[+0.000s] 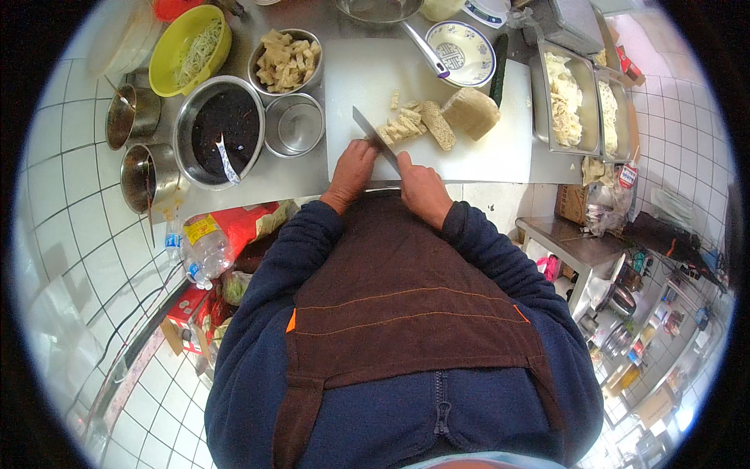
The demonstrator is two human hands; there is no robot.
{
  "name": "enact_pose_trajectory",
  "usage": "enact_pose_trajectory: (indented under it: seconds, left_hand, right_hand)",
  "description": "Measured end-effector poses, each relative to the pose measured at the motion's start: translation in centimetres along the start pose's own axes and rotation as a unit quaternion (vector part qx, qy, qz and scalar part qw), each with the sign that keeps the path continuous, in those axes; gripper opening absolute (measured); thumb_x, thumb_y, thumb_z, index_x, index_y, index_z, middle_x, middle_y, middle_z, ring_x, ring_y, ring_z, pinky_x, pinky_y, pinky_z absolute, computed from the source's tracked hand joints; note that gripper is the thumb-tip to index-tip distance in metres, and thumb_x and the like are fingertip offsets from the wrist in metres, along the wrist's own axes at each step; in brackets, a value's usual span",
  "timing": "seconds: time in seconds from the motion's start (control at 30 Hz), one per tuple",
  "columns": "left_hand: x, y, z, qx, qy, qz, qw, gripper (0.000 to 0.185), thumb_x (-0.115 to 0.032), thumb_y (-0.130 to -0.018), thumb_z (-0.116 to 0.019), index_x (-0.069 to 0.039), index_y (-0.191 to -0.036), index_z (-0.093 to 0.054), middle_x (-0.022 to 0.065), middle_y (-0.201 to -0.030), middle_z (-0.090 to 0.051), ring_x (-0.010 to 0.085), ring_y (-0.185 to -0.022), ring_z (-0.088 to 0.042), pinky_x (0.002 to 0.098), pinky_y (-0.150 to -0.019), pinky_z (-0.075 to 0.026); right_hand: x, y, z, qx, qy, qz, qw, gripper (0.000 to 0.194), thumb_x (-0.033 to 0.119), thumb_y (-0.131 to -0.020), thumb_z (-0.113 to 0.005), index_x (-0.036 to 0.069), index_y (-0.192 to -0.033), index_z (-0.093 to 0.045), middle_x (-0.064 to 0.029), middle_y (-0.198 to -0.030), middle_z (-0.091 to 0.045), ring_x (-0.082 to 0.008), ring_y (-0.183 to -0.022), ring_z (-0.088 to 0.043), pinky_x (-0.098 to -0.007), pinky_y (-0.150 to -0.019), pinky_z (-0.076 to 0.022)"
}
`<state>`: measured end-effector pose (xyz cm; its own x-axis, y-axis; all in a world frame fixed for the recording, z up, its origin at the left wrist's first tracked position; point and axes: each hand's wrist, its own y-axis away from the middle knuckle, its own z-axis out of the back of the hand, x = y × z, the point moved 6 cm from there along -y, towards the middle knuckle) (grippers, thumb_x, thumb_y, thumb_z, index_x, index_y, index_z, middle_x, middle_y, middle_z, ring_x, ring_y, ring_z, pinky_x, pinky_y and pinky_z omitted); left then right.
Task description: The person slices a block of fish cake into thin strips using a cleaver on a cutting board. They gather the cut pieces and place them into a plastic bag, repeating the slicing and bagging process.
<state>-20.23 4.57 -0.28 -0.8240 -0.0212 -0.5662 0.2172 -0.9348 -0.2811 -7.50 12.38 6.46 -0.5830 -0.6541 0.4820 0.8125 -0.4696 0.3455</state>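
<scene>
My right hand (424,191) grips the handle of a kitchen knife (375,133), its blade slanting up and left across a white cutting board (492,161). Close to the blade's left side is my left hand (354,170), fingers bent together; whether anything is under the fingertips is hidden. Cut spongy beige pieces (399,130), like wheat gluten, lie in a row against the blade's right side. A thick slice (438,125) leans beside them, and the larger uncut block (472,113) rests further right. One small piece (395,98) sits apart above the row.
Left of the board stand an empty steel bowl (300,126), a bowl of beige cubes (288,61), a basin of dark liquid (225,126) with a spoon, and a yellow basket (205,35) of shreds. A patterned bowl (476,55), cucumber (499,70) and steel trays (590,135) are right.
</scene>
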Motion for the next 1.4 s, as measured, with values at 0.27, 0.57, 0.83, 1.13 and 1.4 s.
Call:
enact_pose_trajectory:
  seconds: [0.27,0.57,0.83,1.13,1.4]
  left_hand:
    - [2.1,2.6,-4.1,0.086,-0.009,0.043,0.995,0.018,-0.005,-0.087,-0.058,0.000,-0.105,-0.059,0.0193,-0.106,-0.060,0.0393,-0.103,-0.057,0.0473,-0.088,-0.050]
    - [1.2,-0.6,-2.7,0.017,-0.026,-0.026,0.999,0.029,-0.006,-0.087,-0.058,-0.004,-0.114,-0.066,0.0179,-0.117,-0.062,0.0381,-0.107,-0.058,0.0467,-0.094,-0.050]
    - [4.0,-5.3,-3.6,0.025,-0.136,-0.018,0.990,0.017,-0.008,-0.091,-0.056,-0.004,-0.107,-0.059,0.0166,-0.104,-0.059,0.0359,-0.103,-0.058,0.0474,-0.093,-0.050]
    - [0.0,-4.9,1.7,-0.051,-0.031,0.035,0.998,0.053,0.004,-0.077,-0.062,0.002,-0.130,-0.056,0.0233,-0.134,-0.055,0.0433,-0.128,-0.051,0.0502,-0.111,-0.042]
    - [-6.5,-12.2,-4.0,0.050,-0.086,-0.082,0.992,0.045,-0.005,-0.085,-0.062,-0.006,-0.130,-0.059,0.0156,-0.132,-0.061,0.0360,-0.129,-0.053,0.0525,-0.116,-0.036]
  right_hand:
    - [-0.5,-2.4,-4.5,-0.121,0.029,0.079,0.989,0.031,0.007,-0.093,-0.055,0.001,-0.122,-0.046,-0.0221,-0.075,-0.068,-0.0449,-0.068,-0.067,-0.0542,-0.060,-0.0533]
    - [-1.2,-1.6,-0.1,-0.073,-0.017,0.037,0.997,0.027,0.007,-0.091,-0.055,0.002,-0.115,-0.045,-0.0261,-0.075,-0.066,-0.0490,-0.071,-0.066,-0.0601,-0.064,-0.0507]
    - [-9.6,6.5,3.4,-0.187,0.035,-0.086,0.978,0.023,0.013,-0.097,-0.051,-0.001,-0.115,-0.048,-0.0227,-0.064,-0.063,-0.0464,-0.053,-0.062,-0.0578,-0.049,-0.0484]
    - [-18.9,13.1,6.2,-0.270,-0.286,-0.287,0.873,0.022,0.012,-0.100,-0.054,0.002,-0.111,-0.039,-0.0200,-0.066,-0.064,-0.0313,-0.049,-0.065,-0.0415,-0.046,-0.0530]
    - [-21.7,13.2,5.9,-0.184,-0.280,-0.276,0.901,0.023,0.015,-0.101,-0.056,0.002,-0.113,-0.040,-0.0212,-0.069,-0.066,-0.0351,-0.053,-0.067,-0.0448,-0.050,-0.0537]
